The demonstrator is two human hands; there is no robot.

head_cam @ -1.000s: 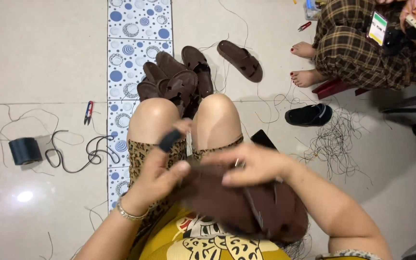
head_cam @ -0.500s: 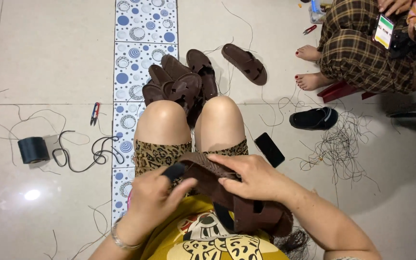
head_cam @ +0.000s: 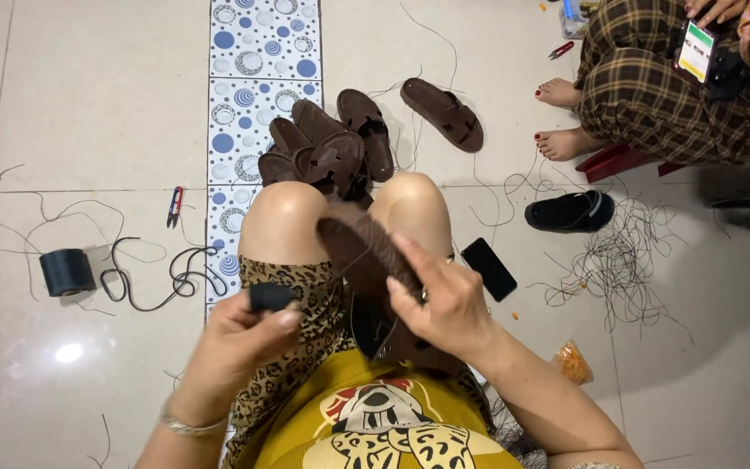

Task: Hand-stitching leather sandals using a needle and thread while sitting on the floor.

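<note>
While the brown sandal (head_cam: 366, 247) lies across the lap, its long axis runs from just below the knees back toward the belly, toe end away from the body. The right hand (head_cam: 444, 300) is clamped on it from the right side, fingers laid along the sole and thumb tucked underneath, so that hand is plainly the nearer one, in full contact. Over to the left, the left hand (head_cam: 240, 334) sits just beside the sandal, not touching it, fingers and thumb pinched shut round a small dark block (head_cam: 271, 297) (what it is made of I cannot tell). So the sandal lies to the right of that left hand, a short reach away, at about the same height over the leopard-print shorts (head_cam: 305, 304).

Moving outward: beyond the knees a pile of brown sandals (head_cam: 323, 152) rests on the patterned tile strip (head_cam: 262, 52), with one more brown sandal (head_cam: 442, 113) apart to the right. A black phone (head_cam: 489, 268) lies on the floor by the right knee, a black slipper (head_cam: 570, 212) further right amid loose threads (head_cam: 627, 260). On the left, a dark spool (head_cam: 68, 271), a looped black cord (head_cam: 162, 278) and small clippers (head_cam: 174, 205). No boxes or trays in view; only a small orange packet (head_cam: 573, 360) on the floor, contents unclear. Another person's bare feet (head_cam: 562, 117) sit at top right.
</note>
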